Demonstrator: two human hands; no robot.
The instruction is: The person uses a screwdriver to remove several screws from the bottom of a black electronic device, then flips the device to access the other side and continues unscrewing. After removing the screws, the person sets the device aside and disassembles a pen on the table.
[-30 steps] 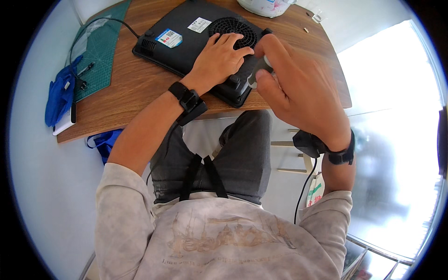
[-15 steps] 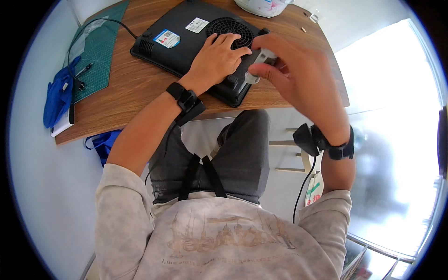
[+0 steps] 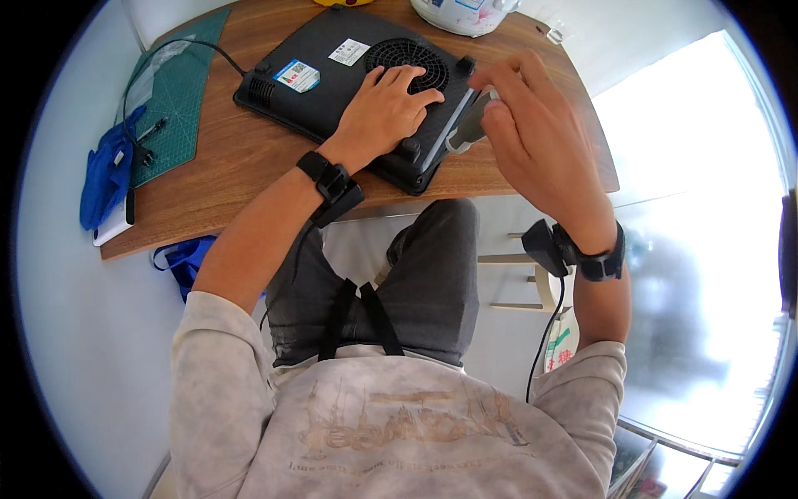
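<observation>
A black induction cooker (image 3: 332,91) lies upside down on the table, its underside and round fan grille (image 3: 416,62) facing up. My left hand (image 3: 384,106) rests flat on it beside the grille, fingers spread. At the cooker's right edge, my right hand (image 3: 532,125) pinches a small grey-and-white handled tool (image 3: 472,126). The tool's pale end points down and left toward the edge; its exact kind cannot be made out. A light strip (image 3: 445,133) runs along that edge. Part of the tool is hidden behind my fingers.
On the wooden table (image 3: 224,158) lie a green cutting mat (image 3: 179,116), a blue cloth bag (image 3: 106,175) and the cooker's cord with its plug (image 3: 145,155). A white rounded appliance (image 3: 467,15) stands at the back. A stool (image 3: 515,259) is below, right of my legs.
My right hand has shifted slightly up and right and turned, so more of the tool's grey handle shows. My left hand stays in place on the cooker.
</observation>
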